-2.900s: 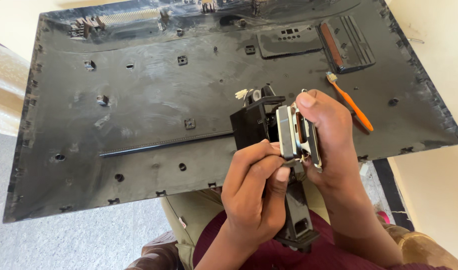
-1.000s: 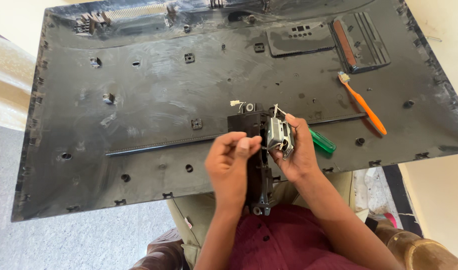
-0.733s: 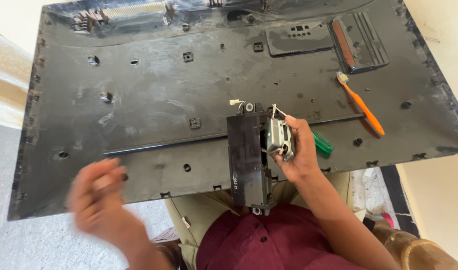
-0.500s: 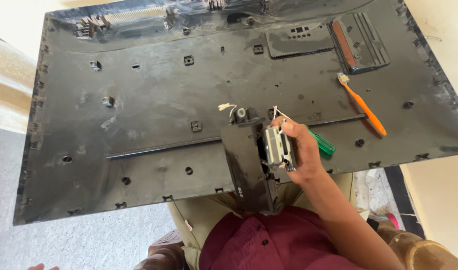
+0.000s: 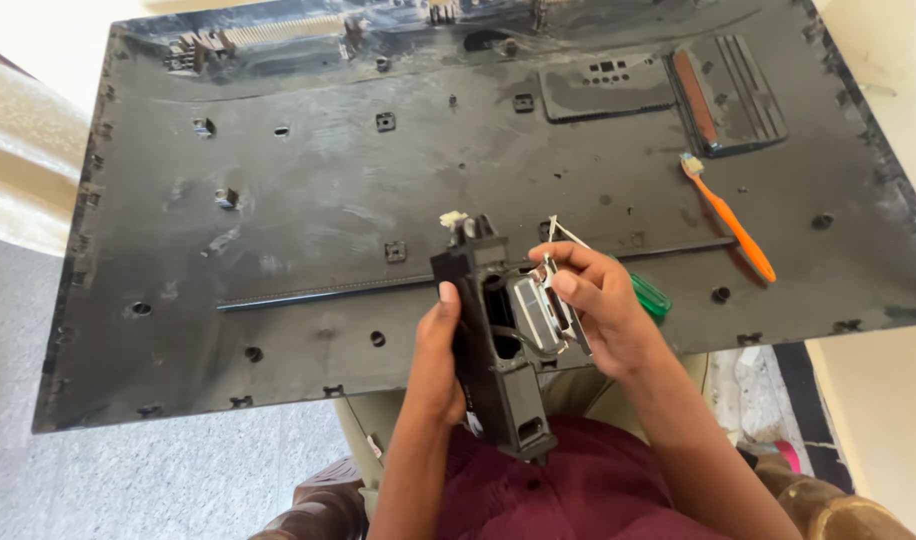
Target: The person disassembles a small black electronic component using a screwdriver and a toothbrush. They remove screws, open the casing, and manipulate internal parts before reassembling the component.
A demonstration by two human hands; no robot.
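A long black plastic housing (image 5: 498, 350) stands tilted above my lap, near the front edge of a big black panel (image 5: 308, 210). My left hand (image 5: 436, 352) grips the housing's left side with the thumb on its edge. My right hand (image 5: 603, 310) holds a small grey metal part (image 5: 538, 312) with thin wires against the housing's open right side. A small white connector (image 5: 452, 218) sticks out at the housing's top.
An orange toothbrush (image 5: 730, 217) lies on the panel to the right. The green handle of a tool (image 5: 650, 296) shows behind my right hand. A ribbed vent plate (image 5: 723, 95) sits at the back right. Grey floor lies to the left.
My left hand swung away to the lower left and out of view, then came back and took hold of the black housing. The right hand stayed on the metal part.
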